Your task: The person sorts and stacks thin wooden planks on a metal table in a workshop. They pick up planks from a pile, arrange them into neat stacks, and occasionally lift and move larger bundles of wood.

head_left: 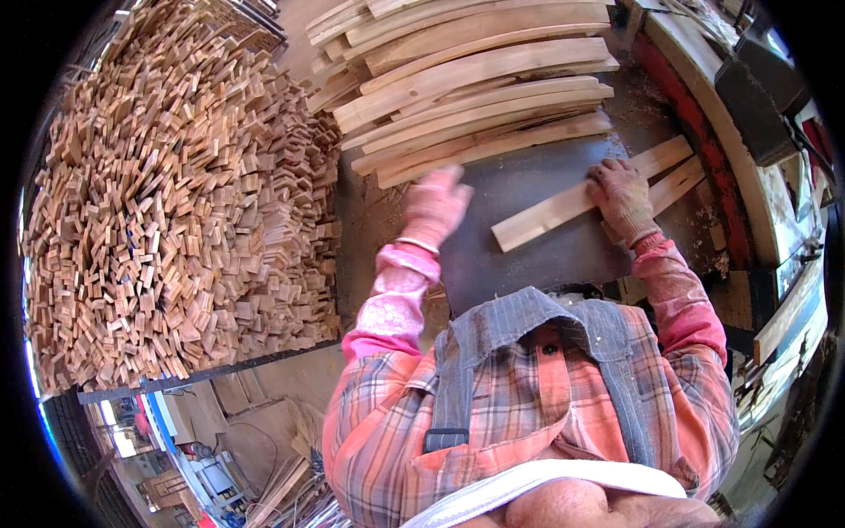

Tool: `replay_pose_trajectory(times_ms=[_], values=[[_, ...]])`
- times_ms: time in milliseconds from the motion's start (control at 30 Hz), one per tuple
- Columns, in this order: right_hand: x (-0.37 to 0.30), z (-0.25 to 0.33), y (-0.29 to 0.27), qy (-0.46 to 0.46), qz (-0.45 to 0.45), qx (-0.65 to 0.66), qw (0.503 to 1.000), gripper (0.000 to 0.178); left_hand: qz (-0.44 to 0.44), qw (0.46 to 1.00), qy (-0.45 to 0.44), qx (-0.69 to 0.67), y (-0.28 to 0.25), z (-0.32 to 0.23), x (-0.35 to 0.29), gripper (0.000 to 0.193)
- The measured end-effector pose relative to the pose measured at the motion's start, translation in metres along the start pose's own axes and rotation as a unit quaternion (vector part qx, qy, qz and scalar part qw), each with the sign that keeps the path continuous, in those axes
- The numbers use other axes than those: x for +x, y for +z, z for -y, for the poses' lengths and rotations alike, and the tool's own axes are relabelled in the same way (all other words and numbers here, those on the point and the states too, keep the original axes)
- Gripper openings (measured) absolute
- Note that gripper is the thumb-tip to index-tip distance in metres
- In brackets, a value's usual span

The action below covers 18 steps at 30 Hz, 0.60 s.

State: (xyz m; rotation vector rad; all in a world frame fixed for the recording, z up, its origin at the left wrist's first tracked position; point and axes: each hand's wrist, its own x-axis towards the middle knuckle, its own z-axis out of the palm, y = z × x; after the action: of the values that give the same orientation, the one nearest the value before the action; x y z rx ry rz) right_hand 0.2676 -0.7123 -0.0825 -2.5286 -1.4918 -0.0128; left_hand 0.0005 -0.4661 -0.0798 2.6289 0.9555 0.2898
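My right hand, in a dirty knit work glove, has its fingers wrapped over a pale wooden board. That board lies slantwise on a dark, smooth table, its near-left end reaching past the hand. A second wooden board lies at an angle just beyond my right hand, partly covered by the hand and the first board. My left hand, smeared by motion, is over the table's left edge, close to the near end of a row of boards. Whether its fingers hold anything cannot be made out.
A huge pile of short wood pieces rises on the left. Along the right runs a long machine bed with a red side, with wood chips beside it. Tools and long strips lie at the lower left.
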Motion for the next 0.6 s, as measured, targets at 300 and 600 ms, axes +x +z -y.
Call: replay_pose_trajectory(times_ms=[300,600], values=[[-0.005,-0.089,0.019,0.050,-0.074,-0.047,0.995,0.025,-0.153,0.939,-0.238,-0.192,0.026,0.111,-0.016,0.054],[0.063,0.036,0.013,-0.122,-0.047,0.018,0.991,0.020,0.124,0.981,-0.122,0.081,0.002,-0.016,-0.029,0.053]])
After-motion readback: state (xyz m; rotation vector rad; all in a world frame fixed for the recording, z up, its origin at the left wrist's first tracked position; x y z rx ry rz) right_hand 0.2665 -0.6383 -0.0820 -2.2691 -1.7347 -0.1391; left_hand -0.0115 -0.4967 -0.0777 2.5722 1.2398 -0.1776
